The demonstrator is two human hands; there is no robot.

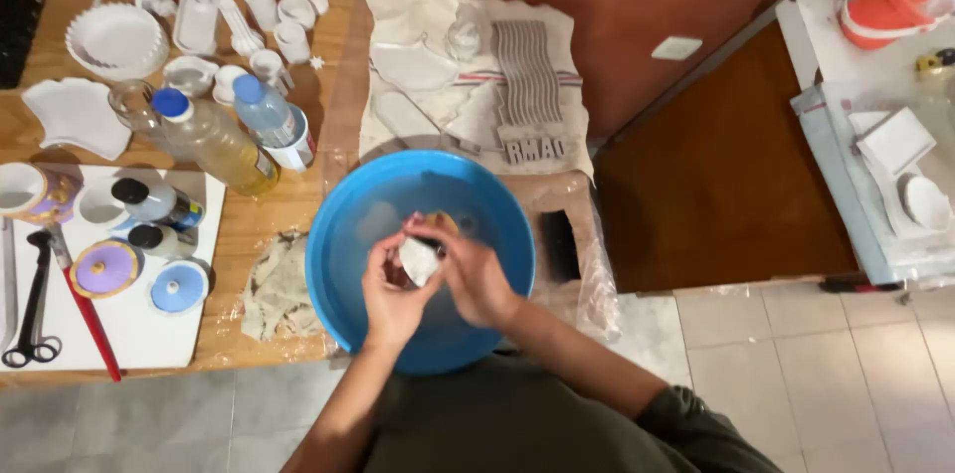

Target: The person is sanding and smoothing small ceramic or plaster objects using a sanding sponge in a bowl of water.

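Hands (433,279) around white piece (418,260) over basin (338,234)

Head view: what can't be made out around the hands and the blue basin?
- Small white piece: the left hand and right hand wrap round it, hiding its full shape.
- Yellowish thing behind the fingers: mostly covered, too small to tell.
- Blue basin: whether it holds water is unclear; hands and forearms cover its near side.
- Grey lump beside the basin: blurred, cloth or clay unclear.

The person wears a dark olive-green short-sleeved shirt; forearms and hands are bare
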